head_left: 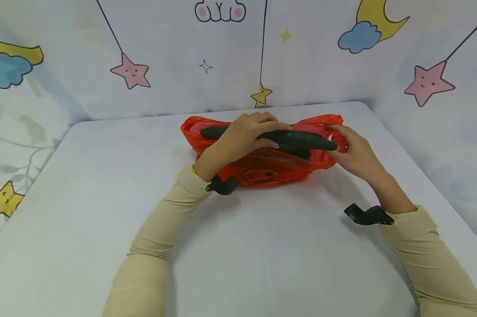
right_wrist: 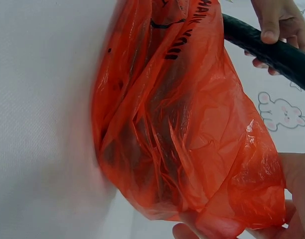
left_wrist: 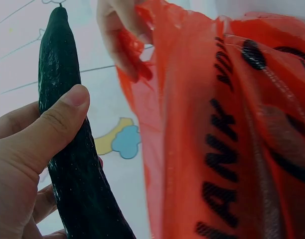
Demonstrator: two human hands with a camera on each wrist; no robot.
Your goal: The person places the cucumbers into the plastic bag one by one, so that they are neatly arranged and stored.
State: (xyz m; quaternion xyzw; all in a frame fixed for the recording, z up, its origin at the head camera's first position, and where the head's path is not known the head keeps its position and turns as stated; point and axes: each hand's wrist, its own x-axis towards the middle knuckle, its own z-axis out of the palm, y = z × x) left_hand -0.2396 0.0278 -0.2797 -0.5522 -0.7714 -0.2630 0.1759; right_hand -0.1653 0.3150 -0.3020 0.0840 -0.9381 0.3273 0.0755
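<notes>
My left hand (head_left: 238, 138) grips a long dark green cucumber (head_left: 306, 141) above the mouth of a red plastic bag (head_left: 258, 174). In the left wrist view the thumb lies across the cucumber (left_wrist: 60, 55), which has a tapered tip with a short stem. Below it in the head view, another dark green piece (head_left: 302, 153) shows inside the bag. My right hand (head_left: 357, 154) holds the bag's right edge, its fingers gathered in the plastic near the cucumber's tip. The right wrist view shows the bag (right_wrist: 207, 134) bulging over dark shapes, with the right fingers partly hidden behind it.
The bag lies toward the far side of a white table (head_left: 262, 246). Behind it rises a pale cloth backdrop (head_left: 175, 35) printed with stars, moons and clouds. Black wrist cameras (head_left: 224, 185) sit on both wrists, beside beige sleeves (head_left: 155, 237).
</notes>
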